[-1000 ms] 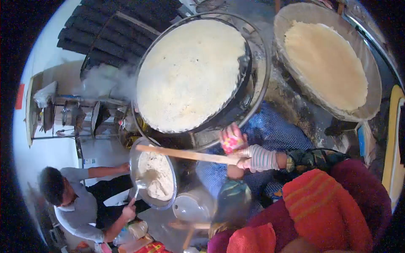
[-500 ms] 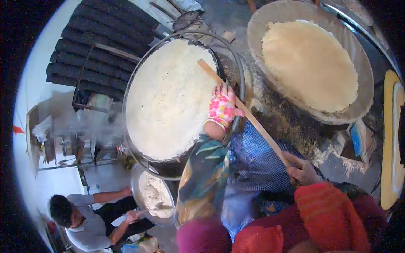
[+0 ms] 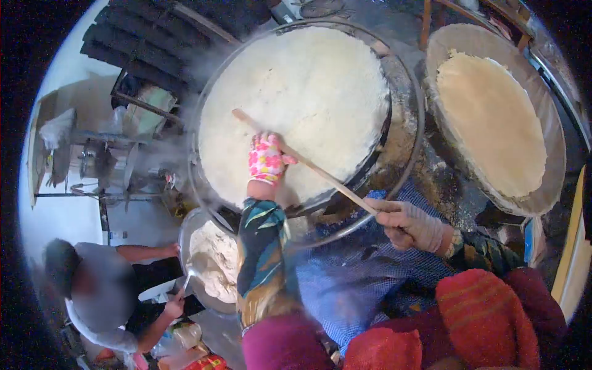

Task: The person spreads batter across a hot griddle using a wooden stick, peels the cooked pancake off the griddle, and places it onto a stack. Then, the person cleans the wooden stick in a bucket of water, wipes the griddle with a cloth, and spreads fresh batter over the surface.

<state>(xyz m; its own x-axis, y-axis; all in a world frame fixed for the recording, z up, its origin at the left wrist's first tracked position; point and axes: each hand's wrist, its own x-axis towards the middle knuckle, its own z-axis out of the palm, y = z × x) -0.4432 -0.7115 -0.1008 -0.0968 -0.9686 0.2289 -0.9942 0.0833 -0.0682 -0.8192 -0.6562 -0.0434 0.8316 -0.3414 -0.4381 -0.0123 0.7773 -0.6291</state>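
Observation:
A long flat wooden stick slants over a large round pan whose pale, floury layer fills it. My left hand, in a pink floral glove, is closed over the stick near its far end, above the pale layer. At the near end of the stick, beyond the pan's rim, my right hand grips it in a thin, light glove. The left palm and the underside of the left fingers are hidden.
A metal ring surrounds the pan. At right stands a cloth-lined round basket with a tan layer. A co-worker at lower left holds a ladle in a bowl of pale dough. Steam drifts at left.
My left hand has moved left and inward over the pale layer with the stick. My right hand is higher in the view. The camera view has shifted.

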